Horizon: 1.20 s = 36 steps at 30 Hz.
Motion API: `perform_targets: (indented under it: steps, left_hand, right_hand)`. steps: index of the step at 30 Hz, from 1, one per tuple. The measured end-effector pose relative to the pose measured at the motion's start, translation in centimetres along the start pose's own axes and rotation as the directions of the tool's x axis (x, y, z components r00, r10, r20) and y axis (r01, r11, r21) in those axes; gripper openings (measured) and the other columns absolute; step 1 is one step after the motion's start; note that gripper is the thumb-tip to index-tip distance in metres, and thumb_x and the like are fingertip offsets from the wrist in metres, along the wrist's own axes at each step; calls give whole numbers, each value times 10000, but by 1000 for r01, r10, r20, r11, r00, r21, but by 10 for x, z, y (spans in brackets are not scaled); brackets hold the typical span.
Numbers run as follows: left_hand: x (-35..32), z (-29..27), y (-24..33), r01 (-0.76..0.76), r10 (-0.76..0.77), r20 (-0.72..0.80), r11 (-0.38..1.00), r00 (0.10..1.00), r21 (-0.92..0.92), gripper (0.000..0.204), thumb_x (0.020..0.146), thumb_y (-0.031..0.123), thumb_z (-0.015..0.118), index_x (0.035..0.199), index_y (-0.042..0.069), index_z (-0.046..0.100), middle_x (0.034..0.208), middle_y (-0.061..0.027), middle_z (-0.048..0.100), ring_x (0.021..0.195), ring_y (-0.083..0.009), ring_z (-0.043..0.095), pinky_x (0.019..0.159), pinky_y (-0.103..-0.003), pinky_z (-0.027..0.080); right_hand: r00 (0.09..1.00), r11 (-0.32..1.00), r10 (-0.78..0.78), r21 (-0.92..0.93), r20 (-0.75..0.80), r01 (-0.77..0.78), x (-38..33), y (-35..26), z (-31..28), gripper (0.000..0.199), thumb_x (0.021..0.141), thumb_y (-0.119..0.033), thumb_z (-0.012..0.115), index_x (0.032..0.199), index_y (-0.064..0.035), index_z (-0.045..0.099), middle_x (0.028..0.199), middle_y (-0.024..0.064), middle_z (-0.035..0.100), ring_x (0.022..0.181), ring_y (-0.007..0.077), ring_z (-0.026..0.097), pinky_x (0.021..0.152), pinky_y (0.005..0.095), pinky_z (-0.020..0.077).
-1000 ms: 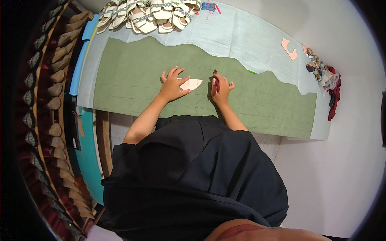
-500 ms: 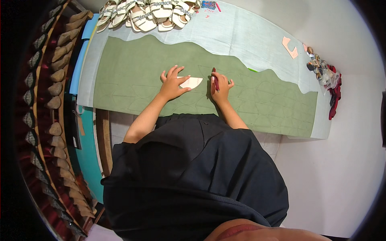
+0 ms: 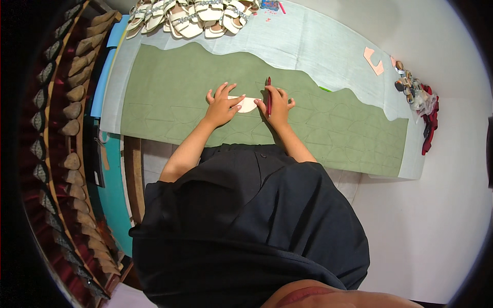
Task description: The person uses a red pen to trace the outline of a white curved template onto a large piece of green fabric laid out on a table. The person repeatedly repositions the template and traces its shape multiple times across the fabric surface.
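Observation:
A wide sheet of green material (image 3: 169, 77) lies across the table, with thin outlines of curved shapes drawn over much of it. On it rests a small white pattern piece (image 3: 249, 106) with a rounded edge. My left hand (image 3: 221, 110) lies with fingers spread, its thumb and forefinger over the left end of this piece. At the piece's right end, my right hand (image 3: 278, 108) touches it with the thumb. That hand also grips a dark red pen (image 3: 269, 90), which stands roughly upright between its fingers.
White sandals (image 3: 187, 20) with shiny straps crowd the far left of the table. A pinkish cut-out piece (image 3: 373, 61) lies at the far right, near small bottles and a plastic bag (image 3: 423, 102). Racks of wooden shoe lasts (image 3: 72, 126) line the left side.
My right hand has shifted slightly left, and its thumb has come onto the pattern piece. The piece is turned a little. The pen is tilted differently. My left hand stays nearly in place.

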<state>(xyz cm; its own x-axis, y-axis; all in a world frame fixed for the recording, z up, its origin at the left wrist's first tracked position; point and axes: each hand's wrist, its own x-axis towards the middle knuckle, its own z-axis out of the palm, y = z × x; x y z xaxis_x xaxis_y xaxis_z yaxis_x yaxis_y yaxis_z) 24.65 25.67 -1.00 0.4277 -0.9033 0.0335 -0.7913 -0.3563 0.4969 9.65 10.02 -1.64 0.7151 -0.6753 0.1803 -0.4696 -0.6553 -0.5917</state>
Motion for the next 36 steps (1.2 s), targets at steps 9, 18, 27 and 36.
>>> perform_targets:
  steps: [9, 18, 27, 36]
  left_hand:
    - [-2, -1, 1, 0, 0, -41, 1000, 999, -9, 315, 862, 290, 640, 1172, 309, 689, 1447, -79, 417, 1401, -312, 255, 1078, -615, 56]
    - [-3, 0, 1, 6, -7, -46, 1000, 999, -24, 301, 855, 286, 648, 1152, 302, 698, 1450, -69, 414, 1403, -311, 251, 1080, -620, 58]
    - [-9, -7, 16, 38, -34, -133, 999, 990, 28, 259, 825, 245, 673, 1077, 282, 716, 1348, -23, 500, 1348, -263, 338, 1054, -627, 142]
    - [-35, 21, 23, -132, 163, -187, 977, 969, 169, 356, 797, 140, 618, 1149, 177, 648, 1146, 6, 615, 1181, -182, 531, 1025, -633, 243]
  right_hand:
    - [999, 999, -31, -14, -30, 30, -3, 2, 1, 483, 789, -413, 734, 1180, -175, 577, 1170, 45, 615, 1197, 245, 475, 974, 617, 184]
    - [999, 1000, 9, 22, -53, -8, -2, 7, 6, 425, 810, -306, 715, 1190, -188, 566, 1162, 49, 610, 1197, 233, 481, 991, 622, 165]
    - [998, 999, 22, 24, -53, -21, -1, 2, 4, 428, 809, -301, 704, 1195, -182, 562, 1163, 47, 609, 1202, 230, 476, 989, 618, 165]
    - [996, 1000, 6, 5, -87, -5, 2, 3, 7, 281, 873, -295, 651, 1135, -200, 612, 1086, 9, 648, 1145, 211, 509, 990, 608, 159]
